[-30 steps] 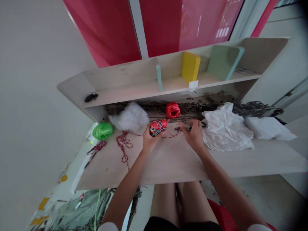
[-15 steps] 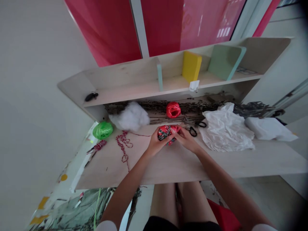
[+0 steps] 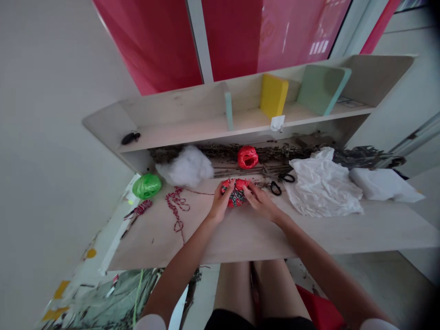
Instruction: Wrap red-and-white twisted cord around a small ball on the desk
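Observation:
A small red bundle wrapped in red, white and dark twine (image 3: 236, 194) is held over the middle of the wooden desk (image 3: 240, 233). My left hand (image 3: 220, 206) grips its left side, fingers curled round it. From the right, my right hand (image 3: 260, 200) closes on the same bundle with its fingertips pressed to it. A loose tail of the red-and-white twine (image 3: 176, 207) lies in loops on the desk to the left. Black scissors (image 3: 279, 183) lie just right of my right hand.
A green cord ball (image 3: 146, 186) and white stuffing (image 3: 187, 167) lie at the back left, a red cord ball (image 3: 247, 156) behind the hands, and crumpled white sheets (image 3: 323, 183) at the right. Dried twigs (image 3: 360, 156) line the back under a shelf (image 3: 192, 130).
My right hand came in from the twigs near the scissors to the bundle. Both hands now hold it, and it has turned and dropped slightly toward the desk.

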{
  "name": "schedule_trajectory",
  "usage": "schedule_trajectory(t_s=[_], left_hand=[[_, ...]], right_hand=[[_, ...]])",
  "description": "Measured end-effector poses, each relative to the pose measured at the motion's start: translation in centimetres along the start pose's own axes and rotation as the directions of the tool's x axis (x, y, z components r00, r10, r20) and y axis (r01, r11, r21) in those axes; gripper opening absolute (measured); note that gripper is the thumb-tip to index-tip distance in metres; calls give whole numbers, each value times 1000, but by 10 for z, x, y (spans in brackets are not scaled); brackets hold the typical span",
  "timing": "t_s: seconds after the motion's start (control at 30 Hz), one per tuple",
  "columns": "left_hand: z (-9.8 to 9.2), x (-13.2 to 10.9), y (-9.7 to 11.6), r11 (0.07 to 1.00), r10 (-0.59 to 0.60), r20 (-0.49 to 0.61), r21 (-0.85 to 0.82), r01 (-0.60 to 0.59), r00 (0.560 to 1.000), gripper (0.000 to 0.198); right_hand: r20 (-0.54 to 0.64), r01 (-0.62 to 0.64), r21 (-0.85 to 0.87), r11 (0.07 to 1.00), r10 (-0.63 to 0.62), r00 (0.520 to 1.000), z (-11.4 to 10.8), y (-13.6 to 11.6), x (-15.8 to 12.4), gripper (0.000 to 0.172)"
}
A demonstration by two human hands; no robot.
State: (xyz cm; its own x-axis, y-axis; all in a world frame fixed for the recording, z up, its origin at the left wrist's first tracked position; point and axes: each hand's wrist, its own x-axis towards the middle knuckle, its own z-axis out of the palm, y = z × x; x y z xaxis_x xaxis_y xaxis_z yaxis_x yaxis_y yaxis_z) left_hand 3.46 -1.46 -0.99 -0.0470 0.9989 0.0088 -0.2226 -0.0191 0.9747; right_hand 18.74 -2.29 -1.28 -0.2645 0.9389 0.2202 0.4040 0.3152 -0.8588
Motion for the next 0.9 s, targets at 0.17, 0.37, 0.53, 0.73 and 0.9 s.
schedule_trajectory(t_s=[0.17,0.37,0.53,0.73,0.9], left_hand=[[-4,0,2,963,192,-86,209,-171,978,37],[-16,7,-5,859,340,-77,431,-276,937,40],[-20,16,-13,838,347,-64,468,-279,936,41],[-20,17,-16,853,326,-36,442,-277,945,39],[-18,16,-15,858,340,-1,410,-310,940,35]], right_hand=[[-121,11,-115,993,-25,992,2,12,3,50],[-9,5,30,1000,-5,1000,-9,6,3,50],[24,-35,154,987,31,999,-14,-8,2,56],[102,-19,211,977,-2,995,-12,-10,1,59],[201,-57,217,975,13,979,-6,-10,-2,55]])
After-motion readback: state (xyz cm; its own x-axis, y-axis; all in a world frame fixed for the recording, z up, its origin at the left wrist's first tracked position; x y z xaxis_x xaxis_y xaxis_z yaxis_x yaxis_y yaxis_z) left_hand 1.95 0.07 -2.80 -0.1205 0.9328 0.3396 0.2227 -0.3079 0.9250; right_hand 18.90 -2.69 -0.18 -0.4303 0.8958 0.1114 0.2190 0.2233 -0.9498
